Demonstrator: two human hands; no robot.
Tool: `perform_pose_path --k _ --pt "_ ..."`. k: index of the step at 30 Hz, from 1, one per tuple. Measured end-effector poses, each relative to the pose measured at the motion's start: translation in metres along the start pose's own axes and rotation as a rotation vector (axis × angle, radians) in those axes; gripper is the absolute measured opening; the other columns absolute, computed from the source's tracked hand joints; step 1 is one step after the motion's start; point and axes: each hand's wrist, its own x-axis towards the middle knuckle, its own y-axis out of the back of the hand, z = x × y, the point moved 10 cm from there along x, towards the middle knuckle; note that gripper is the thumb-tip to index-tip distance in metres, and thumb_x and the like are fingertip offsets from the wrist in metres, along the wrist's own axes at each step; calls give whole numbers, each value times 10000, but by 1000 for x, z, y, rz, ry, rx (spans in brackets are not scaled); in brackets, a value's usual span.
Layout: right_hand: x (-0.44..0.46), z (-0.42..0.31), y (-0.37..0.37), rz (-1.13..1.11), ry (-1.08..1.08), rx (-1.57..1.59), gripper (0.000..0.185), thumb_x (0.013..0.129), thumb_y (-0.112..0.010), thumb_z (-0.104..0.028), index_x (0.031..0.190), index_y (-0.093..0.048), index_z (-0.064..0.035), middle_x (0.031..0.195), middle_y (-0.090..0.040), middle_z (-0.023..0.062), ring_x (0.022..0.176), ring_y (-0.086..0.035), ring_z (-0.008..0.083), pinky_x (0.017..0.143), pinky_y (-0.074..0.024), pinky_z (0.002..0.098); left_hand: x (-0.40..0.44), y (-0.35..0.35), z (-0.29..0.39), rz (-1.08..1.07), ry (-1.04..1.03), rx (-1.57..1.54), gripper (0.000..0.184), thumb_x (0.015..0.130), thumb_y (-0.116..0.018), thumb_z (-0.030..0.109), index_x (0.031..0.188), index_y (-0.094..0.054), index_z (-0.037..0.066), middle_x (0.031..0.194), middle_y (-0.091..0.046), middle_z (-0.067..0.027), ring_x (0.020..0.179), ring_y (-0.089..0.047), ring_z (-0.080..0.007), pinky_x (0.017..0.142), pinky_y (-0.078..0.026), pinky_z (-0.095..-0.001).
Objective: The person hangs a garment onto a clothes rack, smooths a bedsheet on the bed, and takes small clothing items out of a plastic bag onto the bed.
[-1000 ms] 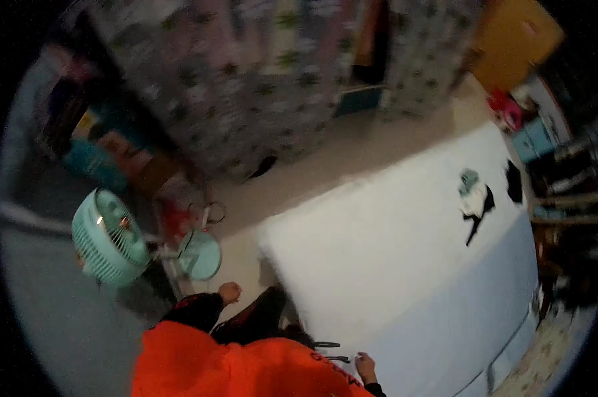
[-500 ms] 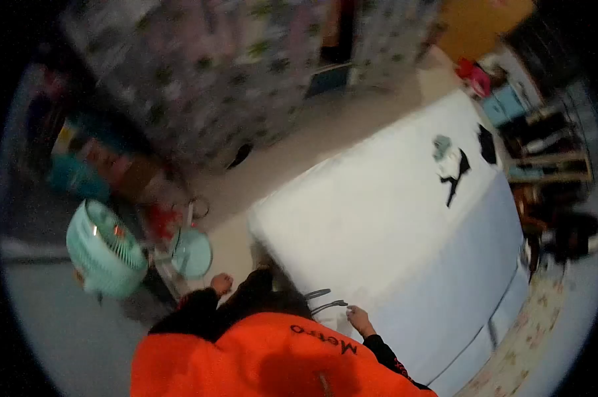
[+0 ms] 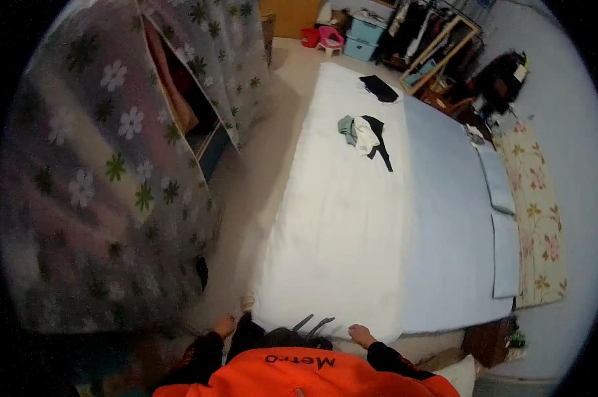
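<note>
My left hand (image 3: pixel 225 325) hangs low at the left, beside the near corner of the bed, its fingers loosely curled with nothing visible in them. My right hand (image 3: pixel 362 335) is closed over the near edge of the white bed cover (image 3: pixel 332 251); no object shows in it. Whether it touches the cover, I cannot tell. Between the hands, two dark straps (image 3: pixel 322 325) stick out in front of my orange vest (image 3: pixel 299 367). Farther up the bed lies a small heap of green, white and black clothes (image 3: pixel 365 135), with a black garment (image 3: pixel 379 88) beyond it.
Flowered curtains (image 3: pixel 107 172) hang along the left, past a strip of floor (image 3: pixel 259 178). Pale blue pillows (image 3: pixel 506 255) line the bed's right side by a floral headboard (image 3: pixel 540 245). At the far end stand blue boxes (image 3: pixel 362 38), a pink chair (image 3: pixel 330 38) and a clothes rack (image 3: pixel 438 33).
My view has turned right and now faces along the length of the bed. The green fan at the left has gone out of view. Both hands stay low at my sides.
</note>
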Motion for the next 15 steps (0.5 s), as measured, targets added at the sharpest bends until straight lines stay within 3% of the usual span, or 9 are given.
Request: perform_pose_path --k 2,3,5,7,9,10,12,14,15 --pt "14 -37 -15 53 38 115 229 893 -542 -170 1055 -623 -29 1088 -592 120 885 -586 221 783 -483 358 -31 120 75 78 -156 -310 397 924 -511 312 1178 -555 10 1110 -601 -149 992 -576 -262 852 -453 -397" --pt "12 -82 -21 -14 253 7 258 896 -545 -181 1092 -601 -24 1103 -592 119 887 -587 225 785 -481 366 -38 176 108 103 -273 -426 392 925 -516 300 1191 -543 12 1130 -589 -143 1028 -560 -244 881 -442 -380" --pt "-14 -164 14 -189 84 -54 368 882 -513 -206 1199 -536 -22 1066 -629 133 938 -599 270 816 -483 328 -92 287 200 127 -482 -663 307 927 -530 227 1158 -530 24 1119 -575 -70 1045 -536 -193 916 -412 -331" --pt "-12 -172 11 -100 38 6 366 879 -518 -213 1192 -543 -26 1072 -626 137 936 -599 276 816 -482 331 -183 370 292 18 -797 -927 284 923 -513 196 1155 -555 38 1188 -545 -108 1113 -510 -197 967 -391 -352" --pt "-15 -179 8 -29 -18 63 364 876 -523 -220 1185 -549 -30 1078 -623 142 934 -600 282 815 -480 333 -287 416 356 -319 -1420 -969 373 900 -534 286 1172 -554 31 1250 -514 -155 1189 -479 -292 1012 -359 -445" --pt "-17 -178 16 1 -130 275 362 872 -525 -230 1168 -559 -24 1077 -621 148 943 -596 292 813 -480 349 -347 435 380 -330 -1625 -957 233 943 -487 233 1079 -580 68 1190 -537 -167 1093 -533 -314 897 -433 -569" --pt "-31 -154 2 11 -251 467 360 869 -527 -239 1151 -569 -19 1077 -619 153 951 -593 302 812 -480 365 -420 447 396 -494 -1908 -893 221 939 -483 200 1087 -580 67 1199 -539 -150 1102 -531 -295 906 -437 -539" --pt "-7 -120 -14 226 -80 155 360 874 -520 -265 1127 -581 -16 1068 -615 165 927 -595 314 795 -483 386 -450 454 397 -604 -2033 -863 214 935 -478 167 1094 -580 65 1208 -541 -134 1111 -528 -277 915 -441 -509" --pt "-4 -117 -22 183 -57 73 321 908 -490 -218 1118 -590 3 1152 -595 129 910 -590 258 793 -478 378 -459 457 396 -647 -2070 -846 212 934 -476 150 1098 -580 65 1212 -542 -125 1115 -527 -267 920 -443 -494"
